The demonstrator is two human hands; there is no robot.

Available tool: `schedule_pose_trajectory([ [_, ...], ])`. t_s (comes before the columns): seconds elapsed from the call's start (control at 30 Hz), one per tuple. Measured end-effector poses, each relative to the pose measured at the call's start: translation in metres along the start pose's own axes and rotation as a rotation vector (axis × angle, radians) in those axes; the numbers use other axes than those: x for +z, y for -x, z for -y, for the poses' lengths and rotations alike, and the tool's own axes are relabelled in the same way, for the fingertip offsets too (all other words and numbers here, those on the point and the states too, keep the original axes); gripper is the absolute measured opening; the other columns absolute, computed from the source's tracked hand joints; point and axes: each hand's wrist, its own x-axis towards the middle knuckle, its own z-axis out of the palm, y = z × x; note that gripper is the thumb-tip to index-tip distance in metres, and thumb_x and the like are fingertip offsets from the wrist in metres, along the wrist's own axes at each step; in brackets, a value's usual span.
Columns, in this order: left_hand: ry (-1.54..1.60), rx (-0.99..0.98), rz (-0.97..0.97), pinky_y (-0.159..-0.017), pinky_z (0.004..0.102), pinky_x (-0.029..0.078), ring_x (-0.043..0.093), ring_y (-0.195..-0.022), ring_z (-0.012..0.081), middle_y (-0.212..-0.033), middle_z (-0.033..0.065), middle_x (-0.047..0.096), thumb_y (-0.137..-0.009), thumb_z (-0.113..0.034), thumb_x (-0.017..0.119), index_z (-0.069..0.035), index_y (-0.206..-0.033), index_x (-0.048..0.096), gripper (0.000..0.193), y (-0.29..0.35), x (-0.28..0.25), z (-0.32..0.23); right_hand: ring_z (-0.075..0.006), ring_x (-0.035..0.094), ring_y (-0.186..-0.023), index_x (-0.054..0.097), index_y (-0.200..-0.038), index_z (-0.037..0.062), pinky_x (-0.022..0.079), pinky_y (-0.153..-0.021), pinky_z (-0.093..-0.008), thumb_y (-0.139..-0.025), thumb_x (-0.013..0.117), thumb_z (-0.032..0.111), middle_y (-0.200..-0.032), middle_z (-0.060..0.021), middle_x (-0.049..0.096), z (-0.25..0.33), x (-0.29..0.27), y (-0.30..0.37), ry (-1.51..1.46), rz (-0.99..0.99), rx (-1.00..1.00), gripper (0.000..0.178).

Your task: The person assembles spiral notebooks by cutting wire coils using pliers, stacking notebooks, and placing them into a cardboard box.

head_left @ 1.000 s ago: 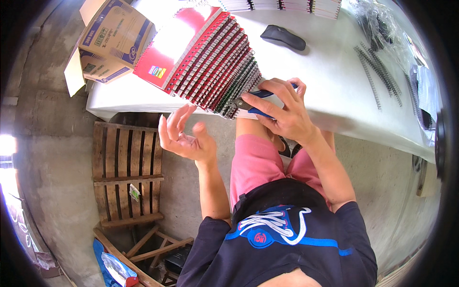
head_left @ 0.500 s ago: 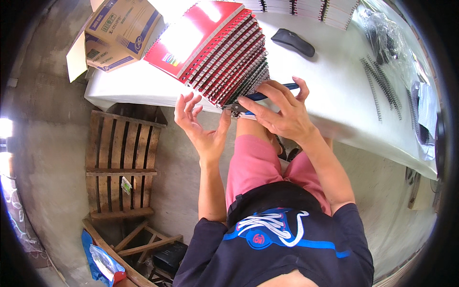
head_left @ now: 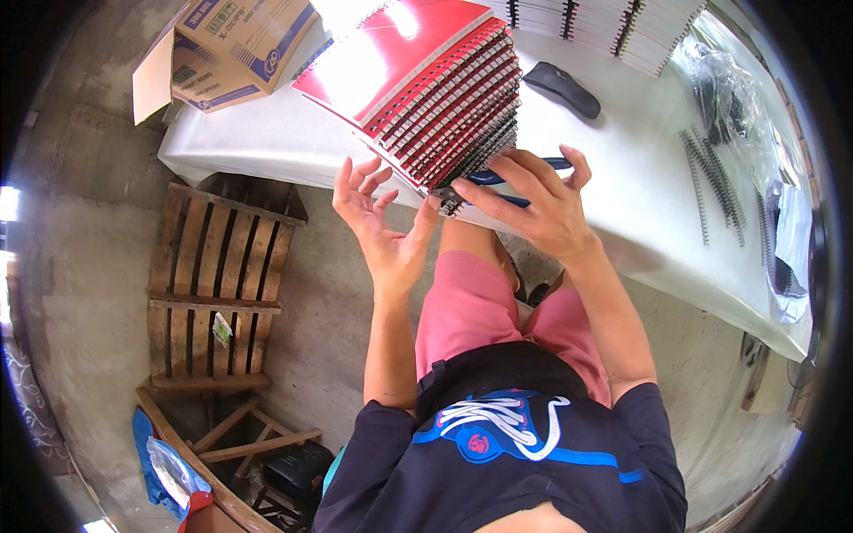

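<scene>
A tall stack of red-covered spiral notebooks (head_left: 418,58) lies at the table's front edge, its bound side with rows of coils turned toward me. My right hand (head_left: 542,204) grips a pair of pliers (head_left: 489,178) with dark blue handles. The pliers' dark jaws are at the lower coil ends, at the near corner of the stack. My left hand (head_left: 386,231) has its fingers spread and curved upward beside that corner. Its thumb tip is close to the jaws; whether it touches a coil I cannot tell.
An open cardboard box (head_left: 240,53) stands at the table's left end. To the right lie a black case (head_left: 562,89), loose black coils (head_left: 718,186) and a clear plastic bag (head_left: 724,89). More bound notebooks (head_left: 613,27) line the back. A wooden slatted chair (head_left: 218,293) is at left.
The whole view has shifted a little, so the stack and table appear farther right. Both hands and the pliers keep nearly the same pose at the stack's corner.
</scene>
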Motion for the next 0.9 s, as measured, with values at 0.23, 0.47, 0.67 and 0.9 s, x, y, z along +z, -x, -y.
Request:
schedule_pose_trajectory([
  [0.23, -0.028, -0.015, 0.003, -0.089, 0.0389, 0.038, 0.043, -0.113, 0.0232, -0.129, 0.0103, 0.037, -0.069, -0.014, 0.079, -0.006, -0.141, 0.019, 0.094, -0.001, -0.001, -0.001, -0.0075, 0.055, -0.093, 0.062, -0.117, 0.0393, 0.024, -0.085, -0.0386, -0.072, 0.068, 0.034, -0.105, 0.0088, 0.053, -0.002, -0.011, -0.002, -0.047, 0.054, -0.003, 0.046],
  [0.47, -0.051, -0.008, 0.011, -0.089, 0.0391, 0.037, 0.043, -0.113, 0.0234, -0.130, 0.0105, 0.036, -0.070, -0.014, 0.079, -0.006, -0.141, 0.018, 0.093, -0.001, -0.001, -0.004, -0.0114, 0.054, -0.094, 0.065, -0.116, 0.0339, 0.026, -0.082, -0.0375, -0.069, 0.073, 0.033, -0.105, 0.0060, 0.055, -0.002, -0.019, -0.007, -0.348, 0.202, 0.142, 0.048],
  [0.67, -0.067, -0.004, 0.015, -0.090, 0.0386, 0.036, 0.043, -0.114, 0.0230, -0.129, 0.0103, 0.037, -0.070, -0.014, 0.079, -0.006, -0.140, 0.019, 0.093, -0.001, -0.001, -0.003, -0.0150, 0.053, -0.095, 0.065, -0.117, 0.0313, 0.030, -0.077, -0.0337, -0.074, 0.072, 0.030, -0.106, 0.0034, 0.056, 0.003, -0.015, 0.001, -0.727, 0.253, 0.370, 0.043],
  [0.9, -0.080, 0.032, -0.011, -0.090, 0.0383, 0.037, 0.047, -0.111, 0.0222, -0.126, 0.0102, 0.041, -0.070, -0.015, 0.081, -0.006, -0.140, 0.023, 0.092, -0.001, -0.002, -0.006, -0.0156, 0.052, -0.098, 0.066, -0.115, 0.0302, 0.030, -0.082, -0.0362, -0.072, 0.074, 0.027, -0.107, 0.0029, 0.056, 0.006, -0.016, 0.003, -0.618, 0.227, 0.322, 0.044],
])
